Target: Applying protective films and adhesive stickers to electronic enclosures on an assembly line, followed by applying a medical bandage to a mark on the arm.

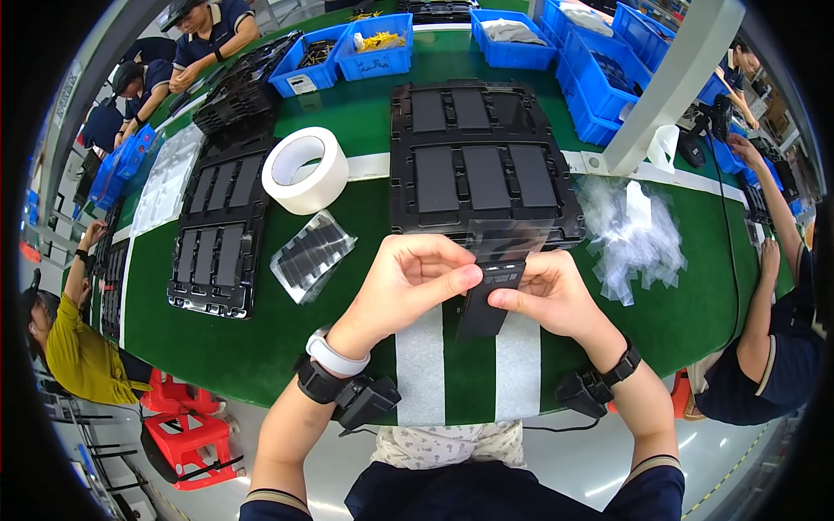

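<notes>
A flat black battery [489, 304] is held upright and slightly tilted in front of my chest. My right hand [556, 291] is closed on its right side, the thumb pressed across its face. From the battery's top edge a clear film [512, 236] sticks up and away from me. My left hand [421, 282] pinches with thumb and forefinger at the upper left corner, where film meets battery; its fingertips appear to be on the film. Just beyond my hands lies a stack of black trays [473, 208] with flat black batteries [434, 178] in its pockets.
On the green table [347, 365] lie a white tape roll [278, 182], a bag of black strips [313, 256], another black tray [213, 260] and a heap of clear film pieces [634, 239]. Blue bins [375, 56] stand at the back; a grey post [673, 95] rises at right. Co-workers sit on both sides.
</notes>
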`<state>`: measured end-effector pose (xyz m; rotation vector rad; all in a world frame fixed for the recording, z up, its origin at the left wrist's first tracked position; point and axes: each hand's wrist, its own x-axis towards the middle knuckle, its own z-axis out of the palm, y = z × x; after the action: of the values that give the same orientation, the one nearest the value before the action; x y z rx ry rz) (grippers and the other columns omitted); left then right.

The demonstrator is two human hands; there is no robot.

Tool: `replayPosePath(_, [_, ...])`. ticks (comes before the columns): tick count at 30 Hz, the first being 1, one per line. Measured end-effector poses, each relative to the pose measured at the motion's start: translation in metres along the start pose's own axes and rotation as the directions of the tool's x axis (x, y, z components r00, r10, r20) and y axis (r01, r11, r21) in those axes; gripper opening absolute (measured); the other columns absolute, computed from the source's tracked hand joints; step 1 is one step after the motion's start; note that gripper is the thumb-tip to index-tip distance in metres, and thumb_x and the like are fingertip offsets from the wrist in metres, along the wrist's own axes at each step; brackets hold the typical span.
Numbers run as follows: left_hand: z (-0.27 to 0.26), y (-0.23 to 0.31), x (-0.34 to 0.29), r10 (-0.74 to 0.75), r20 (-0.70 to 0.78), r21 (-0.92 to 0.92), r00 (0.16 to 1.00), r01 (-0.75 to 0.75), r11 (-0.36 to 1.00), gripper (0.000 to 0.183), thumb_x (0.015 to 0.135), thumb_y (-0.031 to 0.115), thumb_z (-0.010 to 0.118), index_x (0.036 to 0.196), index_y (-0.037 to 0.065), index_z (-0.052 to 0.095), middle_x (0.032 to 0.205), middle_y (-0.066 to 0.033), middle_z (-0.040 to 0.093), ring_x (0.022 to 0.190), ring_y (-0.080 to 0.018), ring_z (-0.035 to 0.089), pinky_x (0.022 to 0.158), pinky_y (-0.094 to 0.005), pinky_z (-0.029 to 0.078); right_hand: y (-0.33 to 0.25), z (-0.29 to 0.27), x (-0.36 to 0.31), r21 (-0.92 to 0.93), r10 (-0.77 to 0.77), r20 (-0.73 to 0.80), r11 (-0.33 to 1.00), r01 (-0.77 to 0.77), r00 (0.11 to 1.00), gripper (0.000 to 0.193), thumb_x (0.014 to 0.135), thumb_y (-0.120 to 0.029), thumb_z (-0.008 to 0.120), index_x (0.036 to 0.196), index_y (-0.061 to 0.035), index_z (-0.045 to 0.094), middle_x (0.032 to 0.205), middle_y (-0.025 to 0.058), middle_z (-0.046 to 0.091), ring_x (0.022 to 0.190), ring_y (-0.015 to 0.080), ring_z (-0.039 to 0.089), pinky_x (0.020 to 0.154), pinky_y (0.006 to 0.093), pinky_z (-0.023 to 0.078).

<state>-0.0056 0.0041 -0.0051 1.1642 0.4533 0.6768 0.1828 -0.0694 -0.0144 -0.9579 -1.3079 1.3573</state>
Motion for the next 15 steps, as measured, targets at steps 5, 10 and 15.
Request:
replayPosePath(5, [-0.004,-0.007,0.000,0.279,-0.024,0.498,0.960,-0.231,0.836,0.013,0.074,0.006,0.070,0.079,-0.003,0.062,0.076,-0.0050,0.062,0.066,-0.0077,0.058,0.063,-0.0216,0.047,0.003,0.002,0.002,-0.078,0.057,-0.017,0.995,-0.058,0.998,0.020,0.079,-0.004,0.066,0.099,0.0006,0.065,0.091,0.0060,0.066,0.085,0.0097,0.060,0.075,0.0249,0.050])
replayPosePath(10, [0.004,-0.011,0.007,0.307,-0.055,0.403,0.950,-0.260,0.878,0.014,0.074,0.007,0.070,0.077,-0.003,0.062,0.077,-0.0060,0.062,0.067,-0.0086,0.057,0.064,-0.0221,0.047,0.008,0.001,0.004,-0.039,0.004,-0.116,0.999,-0.009,0.993,0.022,0.079,-0.007,0.068,0.099,0.0000,0.064,0.092,0.0051,0.064,0.083,0.0098,0.060,0.074,0.0250,0.051])
replayPosePath(15, [0.000,-0.009,0.005,0.282,-0.074,0.454,0.957,-0.219,0.864,0.013,0.075,0.006,0.069,0.076,-0.004,0.061,0.079,-0.0059,0.061,0.069,-0.0093,0.058,0.066,-0.0222,0.049,0.004,-0.002,0.004,0.018,-0.096,-0.247,0.994,0.104,0.964,0.010,0.084,-0.007,0.059,0.092,-0.0012,0.055,0.080,0.0023,0.058,0.072,0.0084,0.056,0.066,0.0238,0.048])
